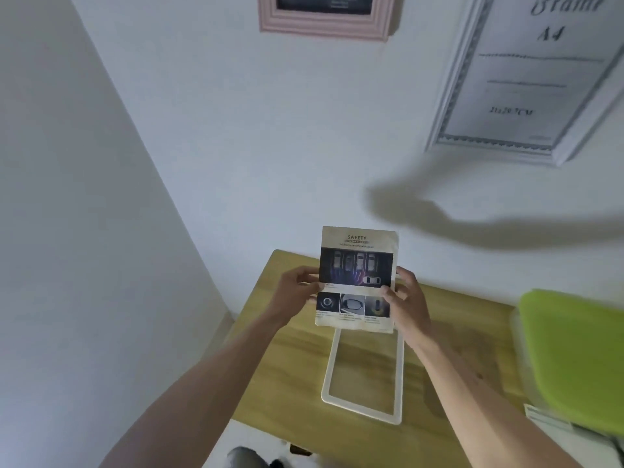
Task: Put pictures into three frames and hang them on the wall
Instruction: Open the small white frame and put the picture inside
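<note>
I hold a printed picture (357,271), headed "SAFETY" and showing car photos, upright above the table. My left hand (299,289) pinches its left edge and my right hand (407,293) pinches its right edge. Below the picture, a white empty frame (363,408) lies flat on the wooden table (293,349). On the wall hang a pink frame (326,27) at the top and a larger white frame (526,79) at the upper right, which contains a sheet reading "frame A4".
A bright green lid or box (574,356) sits at the table's right side, with a small white label or paper (543,417) beside it. The wall corner runs down the left. A dark shoe and floor show at the bottom edge.
</note>
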